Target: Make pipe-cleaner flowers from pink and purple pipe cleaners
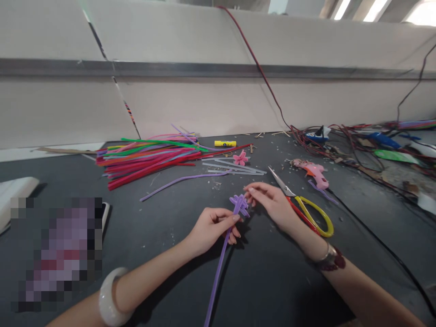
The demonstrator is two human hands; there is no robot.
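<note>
My left hand (216,227) pinches the purple pipe cleaner stem (220,265) between thumb and fingers, just below a looped flower head. This purple pipe-cleaner flower (240,204) faces up over the dark table, its long stem running down toward me. At the flower's right edge, my right hand (267,200) has its fingers bent and closed at a petal; the fingertips partly hide the contact. Scissors (308,211) with yellow and red handles lie beside and partly behind my right wrist, blades pointing away.
A bundle of coloured pipe cleaners (153,159) lies at the back left. Nearby are a yellow glue stick (225,143), a pink flower (240,158) and clear glue sticks (235,167). A pink glue gun (315,172) trails a black cord (374,236) on the right. A phone (106,215) lies left.
</note>
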